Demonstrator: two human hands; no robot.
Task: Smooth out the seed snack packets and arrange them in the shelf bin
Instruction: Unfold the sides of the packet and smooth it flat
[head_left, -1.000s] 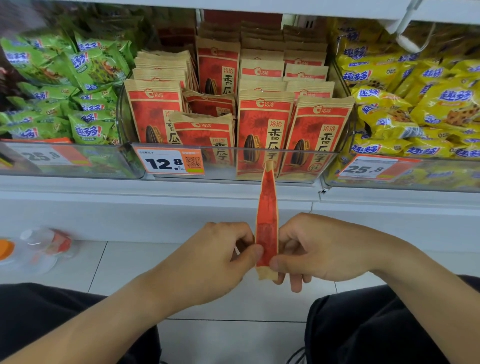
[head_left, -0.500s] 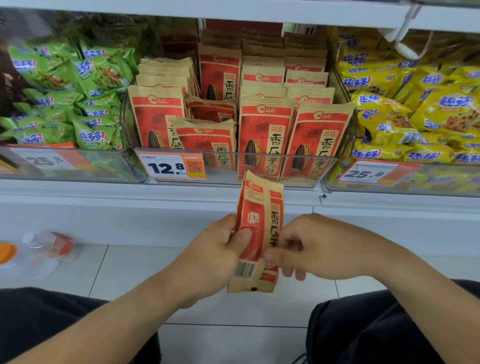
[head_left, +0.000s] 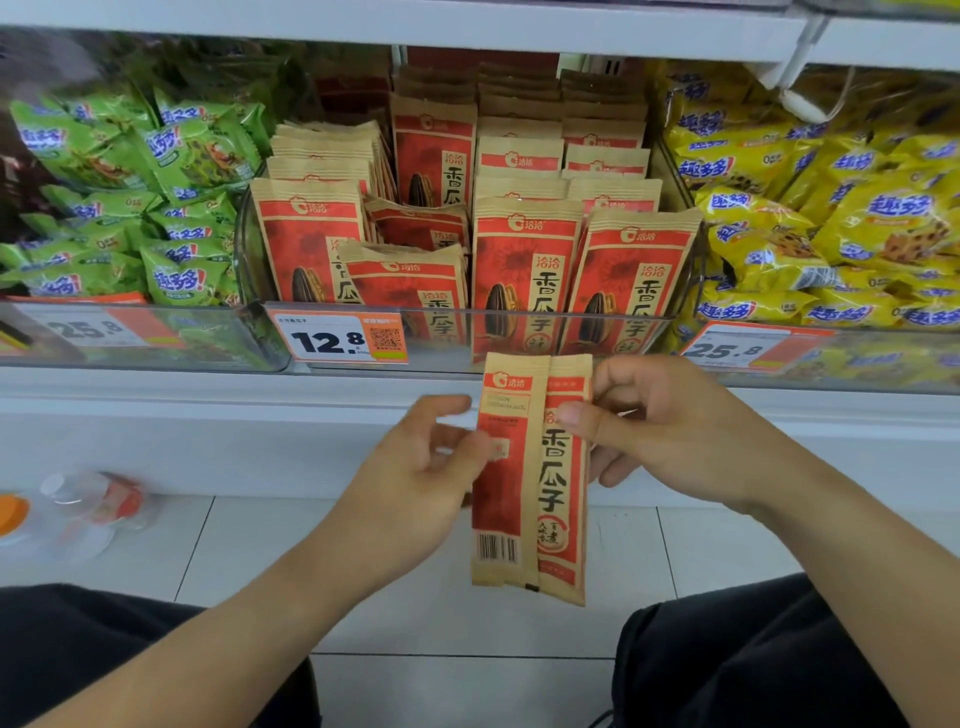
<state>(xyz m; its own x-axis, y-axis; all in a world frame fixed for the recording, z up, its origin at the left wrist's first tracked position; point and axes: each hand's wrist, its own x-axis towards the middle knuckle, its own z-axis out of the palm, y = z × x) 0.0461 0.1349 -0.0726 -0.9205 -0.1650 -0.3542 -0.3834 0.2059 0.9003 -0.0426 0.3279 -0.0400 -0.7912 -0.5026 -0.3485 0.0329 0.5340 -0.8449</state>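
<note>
I hold a red and tan seed snack packet (head_left: 530, 483) upright below the shelf, its back seam and barcode facing me. My right hand (head_left: 670, 431) pinches its right edge near the top with thumb and fingers. My left hand (head_left: 421, 467) touches the packet's left edge with loosely curled fingers. Above stands the clear shelf bin (head_left: 519, 332) filled with rows of the same packets (head_left: 524, 260). In the bin's left-middle row, two packets (head_left: 410, 270) sit lower and crooked.
Green snack bags (head_left: 130, 208) fill the bin on the left, yellow cookie bags (head_left: 831, 234) the one on the right. A 12.8 price tag (head_left: 337, 340) hangs on the bin's front. A plastic bottle (head_left: 88, 504) lies on the tiled floor at the left. My knees frame the bottom corners.
The packet has turned from edge-on to its flat back facing me and risen a little. My left thumb has come off it and my right hand has shifted up its right edge.
</note>
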